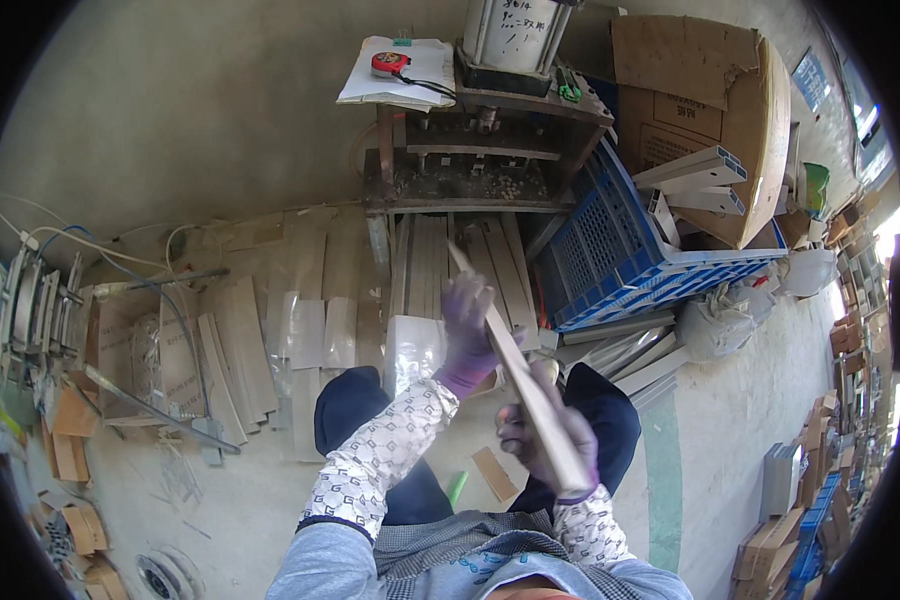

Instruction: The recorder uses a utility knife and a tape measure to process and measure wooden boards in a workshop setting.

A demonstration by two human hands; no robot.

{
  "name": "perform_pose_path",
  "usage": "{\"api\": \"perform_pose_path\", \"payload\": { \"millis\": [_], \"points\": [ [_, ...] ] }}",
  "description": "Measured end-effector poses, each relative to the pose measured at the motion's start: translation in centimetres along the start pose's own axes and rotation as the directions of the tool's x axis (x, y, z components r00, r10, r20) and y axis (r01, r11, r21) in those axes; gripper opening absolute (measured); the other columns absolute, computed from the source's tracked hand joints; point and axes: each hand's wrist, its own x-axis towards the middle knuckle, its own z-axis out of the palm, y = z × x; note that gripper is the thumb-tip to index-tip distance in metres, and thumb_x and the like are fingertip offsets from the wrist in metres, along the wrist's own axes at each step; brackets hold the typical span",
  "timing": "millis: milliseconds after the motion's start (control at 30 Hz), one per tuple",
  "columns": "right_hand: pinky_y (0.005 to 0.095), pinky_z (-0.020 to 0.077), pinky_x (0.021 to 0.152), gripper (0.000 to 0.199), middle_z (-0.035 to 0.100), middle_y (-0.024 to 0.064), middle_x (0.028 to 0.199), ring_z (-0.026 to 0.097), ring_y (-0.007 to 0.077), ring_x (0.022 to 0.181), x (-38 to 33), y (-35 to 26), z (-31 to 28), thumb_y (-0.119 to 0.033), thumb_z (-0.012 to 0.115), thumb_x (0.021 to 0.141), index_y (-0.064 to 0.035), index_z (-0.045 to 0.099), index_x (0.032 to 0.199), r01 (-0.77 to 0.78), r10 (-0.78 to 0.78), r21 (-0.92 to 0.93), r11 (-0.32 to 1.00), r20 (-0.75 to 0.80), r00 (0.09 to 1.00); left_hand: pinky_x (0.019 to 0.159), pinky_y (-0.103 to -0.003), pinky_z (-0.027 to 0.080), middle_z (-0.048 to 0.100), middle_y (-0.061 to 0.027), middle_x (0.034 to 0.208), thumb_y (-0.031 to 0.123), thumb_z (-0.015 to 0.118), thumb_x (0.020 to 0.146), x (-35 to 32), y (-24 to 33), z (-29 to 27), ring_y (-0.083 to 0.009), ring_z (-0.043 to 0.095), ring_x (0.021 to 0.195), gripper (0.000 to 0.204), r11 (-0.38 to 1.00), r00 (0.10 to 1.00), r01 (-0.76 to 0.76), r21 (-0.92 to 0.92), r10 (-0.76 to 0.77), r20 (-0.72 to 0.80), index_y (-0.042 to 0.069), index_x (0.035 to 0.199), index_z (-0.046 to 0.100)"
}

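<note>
A long, narrow, pale grey profile bar [530,385] slants across my front, its far end near the press and its near end by my right wrist. My left hand [467,335], in a grey and purple glove, closes on the bar's upper part. Farther down, my right hand [545,435], gloved alike, holds the bar from beneath with curled fingers. The bar and right hand are slightly blurred. Just beyond stands a dark metal press [480,150], with several long grey bars [420,265] lying under it.
A red tape measure [388,64] rests on white paper [355,88] at the press's left. To the right, a blue plastic crate [610,240] holds a cardboard box [695,130] and cut profiles [695,170]. A metal frame with hoses [160,300] stands left, near leaning strips.
</note>
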Motion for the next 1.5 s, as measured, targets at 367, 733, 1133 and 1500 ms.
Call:
{"api": "perform_pose_path", "payload": {
  "millis": [367,733,1133,1500],
  "points": [
    [0.0306,0.0528,0.079,0.086,0.056,0.0116,0.119,0.06,0.018,0.099,2.4,4.6,-9.5,-0.026,0.073,0.085,-0.0077,0.025,0.154,-0.189,-0.055,-0.721,0.667,-0.3,0.952,0.088,-0.035,0.051,0.062,-0.0092,0.106,0.041,0.076,0.083,1.9,-1.4,0.9,-0.0209,0.063,0.098,0.076,-0.054,0.253,0.925,-0.376,-0.651,0.716,0.003,0.136,0.038],
    [0.0218,0.0402,0.053,0.071,0.055,0.0064,0.097,0.05,0.0118,0.057,6.3,6.6,-10.7,-0.033,0.056,0.093,-0.0055,0.032,0.153,0.052,-0.32,-0.64,0.767,-0.312,0.895,0.063,-0.031,0.049,0.062,-0.0049,0.078,0.06,0.07,0.083,3.8,-12.3,6.2,-0.0158,0.059,0.067,0.063,-0.112,0.136,0.934,-0.339,-0.766,0.629,0.006,0.115,0.065],
    [0.0203,0.0374,0.05,0.058,0.05,-0.0027,0.073,0.045,0.004,0.058,13.0,7.0,-7.5,-0.028,0.052,0.099,-0.0083,0.037,0.152,0.134,-0.486,-0.799,0.586,-0.214,0.847,0.049,-0.029,0.05,0.057,0.0005,0.071,0.046,0.07,0.088,4.4,-11.7,3.5,-0.0133,0.058,0.053,0.047,-0.205,0.112,0.9,-0.384,-0.744,0.659,0.015,0.121,0.062],
    [0.0187,0.0367,0.048,0.053,0.054,-0.0069,0.07,0.045,0.0001,0.054,16.7,6.4,-7.1,-0.031,0.057,0.099,-0.0119,0.045,0.148,0.006,-0.292,-0.525,0.851,-0.462,0.837,0.049,-0.029,0.046,0.054,-0.002,0.071,0.069,0.059,0.086,3.7,-10.2,2.6,-0.0121,0.053,0.054,0.067,0.053,0.203,0.955,-0.291,-0.834,0.513,0.01,0.119,0.053]
  ]
}}
